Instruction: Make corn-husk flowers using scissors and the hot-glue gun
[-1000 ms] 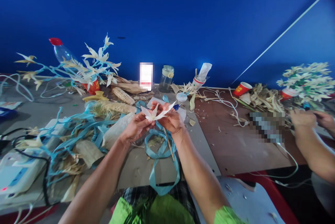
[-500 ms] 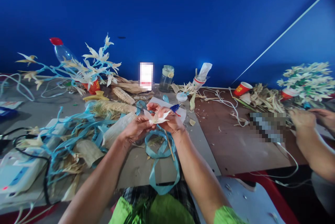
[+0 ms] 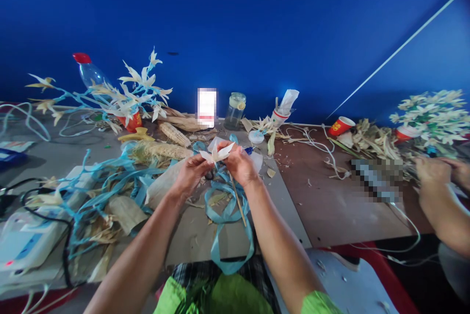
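Note:
Between my two hands is a small corn-husk flower with pale pointed petals spread to both sides. My left hand pinches it from the left, fingers closed at its base. On the other side my right hand grips it, fingers curled behind the petals. A light blue ribbon loops on the table below my hands. Under my right hand a thin stick slants down across the ribbon. A white sheet and something dark blue show just behind the right hand.
Left lie blue-wrapped stems, corncobs, a husk roll and a white device with black cable. Behind stand a jar, a red cup and a red-capped bottle. Another person's hands work at right.
My hands have moved slightly up and away from me with the flower, whose petals now point more upward. The whole view has shifted a little.

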Demonstrator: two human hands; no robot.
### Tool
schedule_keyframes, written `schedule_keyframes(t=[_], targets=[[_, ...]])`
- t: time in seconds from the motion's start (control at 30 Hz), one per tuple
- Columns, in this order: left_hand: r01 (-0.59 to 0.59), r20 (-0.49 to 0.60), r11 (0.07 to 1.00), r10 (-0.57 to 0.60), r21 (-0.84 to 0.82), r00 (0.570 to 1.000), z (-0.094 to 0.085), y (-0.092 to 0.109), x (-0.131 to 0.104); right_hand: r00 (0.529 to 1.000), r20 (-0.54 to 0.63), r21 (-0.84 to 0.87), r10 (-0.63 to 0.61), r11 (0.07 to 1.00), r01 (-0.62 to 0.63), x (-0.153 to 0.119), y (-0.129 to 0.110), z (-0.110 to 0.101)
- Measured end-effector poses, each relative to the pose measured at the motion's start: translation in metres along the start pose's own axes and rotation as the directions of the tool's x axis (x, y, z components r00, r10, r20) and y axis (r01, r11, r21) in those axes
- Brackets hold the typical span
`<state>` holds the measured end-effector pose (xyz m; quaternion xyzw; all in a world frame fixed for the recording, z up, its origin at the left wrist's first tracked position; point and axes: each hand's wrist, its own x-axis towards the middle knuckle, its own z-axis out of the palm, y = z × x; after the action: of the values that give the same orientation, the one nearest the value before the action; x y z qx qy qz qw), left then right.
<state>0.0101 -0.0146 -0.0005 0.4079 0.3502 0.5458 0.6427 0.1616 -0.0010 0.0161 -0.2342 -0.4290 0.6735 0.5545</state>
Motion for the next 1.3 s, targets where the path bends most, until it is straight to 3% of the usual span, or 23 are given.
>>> schedule_keyframes(t=[0.1, 0.2, 0.5, 0.73, 1.0, 1.2, 1.3], targets=[[-0.012, 0.017, 0.999, 0.012, 0.039, 1.0, -0.001, -0.002, 0.002, 0.992, -0.129, -0.119, 0.009, 0.993, -0.025, 0.001, 0.002, 0.001], [0.002, 0.021, 0.996, -0.003, 0.092, 1.0, 0.0, -0.003, 0.003, 0.978, -0.206, -0.085, 0.023, 0.996, -0.041, 0.003, 0.002, 0.002], [-0.018, 0.034, 0.973, 0.01, 0.228, 0.999, -0.005, -0.004, 0.005, 0.965, -0.199, -0.035, 0.171, 0.983, -0.181, 0.006, 0.0, -0.009], [0.098, 0.046, 0.972, -0.11, 0.213, 0.993, 0.0, 0.006, -0.001, 0.956, -0.238, 0.012, 0.17, 0.985, -0.172, 0.007, 0.002, -0.008], [0.059, 0.026, 0.98, -0.065, 0.19, 0.998, 0.001, 0.005, 0.001, 0.934, -0.286, 0.119, 0.212, 0.975, -0.185, 0.011, 0.006, -0.01], [0.075, 0.003, 0.977, -0.077, 0.198, 0.997, 0.003, 0.008, 0.0, 0.902, -0.381, 0.186, 0.201, 0.973, -0.138, 0.013, 0.003, -0.014], [0.034, -0.052, 0.981, -0.025, 0.19, 0.998, -0.001, 0.004, 0.004, 0.888, -0.428, 0.218, 0.171, 0.972, -0.082, 0.014, -0.002, -0.019]])
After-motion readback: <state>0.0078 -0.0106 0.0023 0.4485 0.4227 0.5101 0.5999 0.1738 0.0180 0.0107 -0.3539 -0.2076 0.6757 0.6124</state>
